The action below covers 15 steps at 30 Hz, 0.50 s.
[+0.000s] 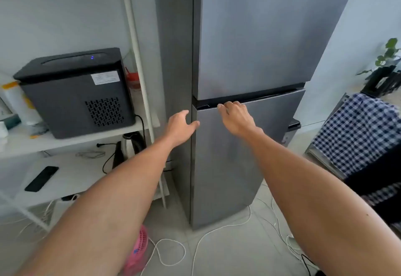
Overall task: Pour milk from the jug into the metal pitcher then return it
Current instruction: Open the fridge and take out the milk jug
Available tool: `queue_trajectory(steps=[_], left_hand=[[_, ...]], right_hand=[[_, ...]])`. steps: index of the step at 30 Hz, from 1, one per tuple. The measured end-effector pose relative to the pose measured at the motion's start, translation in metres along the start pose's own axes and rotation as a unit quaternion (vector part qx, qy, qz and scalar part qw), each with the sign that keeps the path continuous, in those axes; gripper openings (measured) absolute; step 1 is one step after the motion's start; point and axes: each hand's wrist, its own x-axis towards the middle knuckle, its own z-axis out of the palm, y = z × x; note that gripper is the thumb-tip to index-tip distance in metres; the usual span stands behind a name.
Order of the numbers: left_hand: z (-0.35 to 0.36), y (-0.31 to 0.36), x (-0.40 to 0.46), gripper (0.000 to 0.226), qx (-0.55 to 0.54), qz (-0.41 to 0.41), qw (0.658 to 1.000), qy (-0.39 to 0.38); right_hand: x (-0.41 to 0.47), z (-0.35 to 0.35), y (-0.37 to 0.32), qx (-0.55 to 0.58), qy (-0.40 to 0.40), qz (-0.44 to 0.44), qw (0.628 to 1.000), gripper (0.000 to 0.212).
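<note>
i'm standing at the grey fridge (249, 47), both arms stretched toward its lower door (234, 156). my right hand (235, 117) is on the top edge of that door, fingers (227, 104) hooked over the lip into the dark gap under the upper door, grasping the edge. my left hand (180, 128) sits at the door's left vertical edge, released, fingers spread and loose, the tips just touching the corner where the front meets the side panel.

the door's edge runs across in front of me, so my right fingers lie along it and are already in place to pull; the left is only beside it. which side the hinge is on, i can't tell.

neither the milk jug nor the metal pitcher is visible anywhere. my guess is the jug is behind this lower door, straight ahead of my fingers. to my left a white shelf (65, 141) carries a black appliance (73, 93); cables (217, 228) trail across the floor.
</note>
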Motion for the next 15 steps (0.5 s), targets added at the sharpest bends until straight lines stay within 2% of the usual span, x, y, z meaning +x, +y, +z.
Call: queue_trajectory(steps=[5,7,11,15], left_hand=[[0.026,-0.020,0.027,0.079,-0.059,-0.013,0.998,-0.009],[0.034,-0.025,0.038,0.068,-0.084,-0.012,0.996,-0.003],[0.047,-0.035,0.056,0.054,-0.139,-0.020,0.990,0.003],[0.053,-0.043,0.065,0.059,-0.172,-0.011,0.985,-0.008]], right_hand=[[0.022,0.025,0.003,0.055,0.021,0.007,0.998,0.041],[0.032,0.031,0.005,0.083,0.031,0.018,0.996,0.042],[0.049,0.044,0.008,0.136,0.062,0.041,0.988,0.059],[0.059,0.054,0.014,0.205,0.080,0.048,0.974,0.073]])
